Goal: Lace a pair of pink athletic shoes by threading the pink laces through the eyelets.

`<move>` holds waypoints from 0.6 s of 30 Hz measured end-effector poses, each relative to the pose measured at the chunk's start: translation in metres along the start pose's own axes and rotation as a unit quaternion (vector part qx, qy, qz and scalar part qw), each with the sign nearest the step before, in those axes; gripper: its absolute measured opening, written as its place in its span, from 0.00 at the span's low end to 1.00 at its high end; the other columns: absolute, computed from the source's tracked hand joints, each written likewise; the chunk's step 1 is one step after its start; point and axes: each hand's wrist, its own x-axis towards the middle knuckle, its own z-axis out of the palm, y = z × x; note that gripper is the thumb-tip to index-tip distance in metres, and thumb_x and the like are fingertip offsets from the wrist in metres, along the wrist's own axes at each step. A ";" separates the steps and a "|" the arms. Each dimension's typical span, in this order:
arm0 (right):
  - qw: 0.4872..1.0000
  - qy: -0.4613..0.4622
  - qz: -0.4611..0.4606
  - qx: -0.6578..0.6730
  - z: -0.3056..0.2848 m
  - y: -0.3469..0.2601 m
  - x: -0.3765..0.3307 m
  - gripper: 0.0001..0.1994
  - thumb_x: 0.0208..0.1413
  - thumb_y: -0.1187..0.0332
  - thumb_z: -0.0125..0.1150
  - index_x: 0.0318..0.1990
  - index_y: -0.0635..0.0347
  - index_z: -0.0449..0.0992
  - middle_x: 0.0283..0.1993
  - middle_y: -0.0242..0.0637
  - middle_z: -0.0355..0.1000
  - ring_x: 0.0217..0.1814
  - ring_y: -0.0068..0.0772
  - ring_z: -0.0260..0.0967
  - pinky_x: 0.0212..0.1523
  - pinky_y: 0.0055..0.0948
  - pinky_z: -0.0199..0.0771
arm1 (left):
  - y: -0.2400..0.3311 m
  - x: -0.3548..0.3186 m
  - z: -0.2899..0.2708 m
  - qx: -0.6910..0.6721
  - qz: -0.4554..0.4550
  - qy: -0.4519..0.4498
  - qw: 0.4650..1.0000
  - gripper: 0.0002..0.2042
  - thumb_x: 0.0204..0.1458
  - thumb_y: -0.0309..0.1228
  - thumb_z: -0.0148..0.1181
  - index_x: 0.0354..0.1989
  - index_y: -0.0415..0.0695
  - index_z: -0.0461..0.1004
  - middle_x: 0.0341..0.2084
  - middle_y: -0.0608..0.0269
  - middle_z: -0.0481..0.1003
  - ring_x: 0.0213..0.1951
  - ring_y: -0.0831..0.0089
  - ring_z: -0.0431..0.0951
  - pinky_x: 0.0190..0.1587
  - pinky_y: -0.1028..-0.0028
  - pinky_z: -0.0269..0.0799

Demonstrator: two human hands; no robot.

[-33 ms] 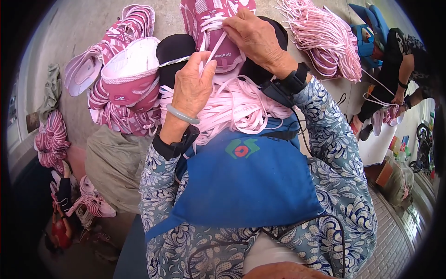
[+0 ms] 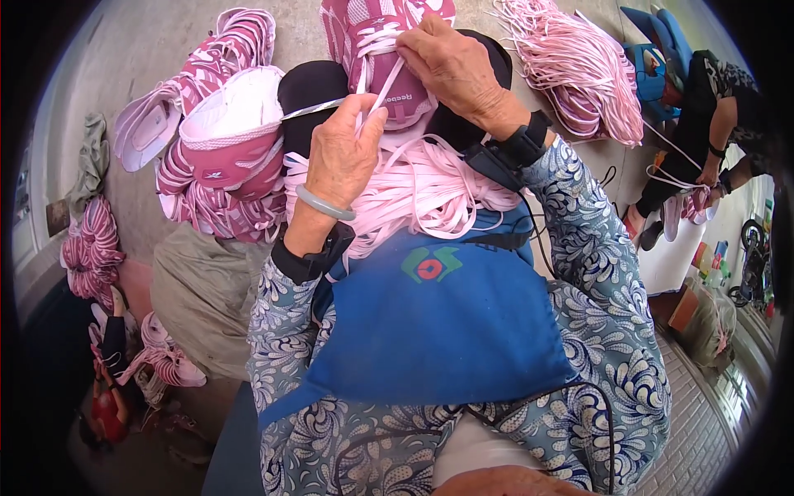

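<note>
A pink-and-white shoe upper lies between my knees, its tongue toward me and white lacing across its front. My left hand, with a grey bangle at the wrist, is closed in a pinch on a pale shoelace just below the tongue. At the lacing, my right hand has its fingers closed on the shoelace, close to the eyelets; its fingertips are partly hidden. Under my hands, a heap of loose pale-pink laces covers my lap above a blue apron.
Stacked pink shoe uppers stand to my left, with a longer row behind. A lace-covered bundle of uppers lies at the far right. Another person works on laces at the right. Grey cloth lies at my left.
</note>
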 end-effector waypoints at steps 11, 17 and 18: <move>0.990 -0.040 0.130 0.041 0.016 0.030 0.003 0.10 0.54 0.66 0.50 0.33 0.65 0.67 0.25 0.56 0.65 0.31 0.58 0.66 0.33 0.45 0.65 | 0.000 -0.008 -0.027 -0.013 0.017 -0.143 0.989 0.13 0.58 0.34 0.49 0.30 0.36 0.73 0.18 0.65 0.69 0.22 0.78 0.66 0.27 0.77 0.63; 0.957 -0.152 0.184 0.163 -0.043 0.007 -0.007 0.16 0.60 0.59 0.49 0.33 0.65 0.74 0.22 0.32 0.66 0.24 0.21 0.65 0.24 0.23 0.66 | 0.007 -0.015 -0.012 -0.095 0.025 -0.173 0.980 0.15 0.59 0.37 0.48 0.28 0.37 0.72 0.14 0.70 0.64 0.19 0.84 0.61 0.22 0.82 0.58; 0.906 -0.245 0.248 0.240 -0.052 0.003 -0.008 0.16 0.60 0.59 0.49 0.33 0.63 0.75 0.21 0.29 0.66 0.23 0.17 0.64 0.22 0.20 0.65 | 0.013 -0.015 -0.012 -0.159 0.011 -0.190 0.969 0.15 0.60 0.37 0.47 0.28 0.38 0.71 0.14 0.71 0.63 0.19 0.85 0.60 0.22 0.83 0.57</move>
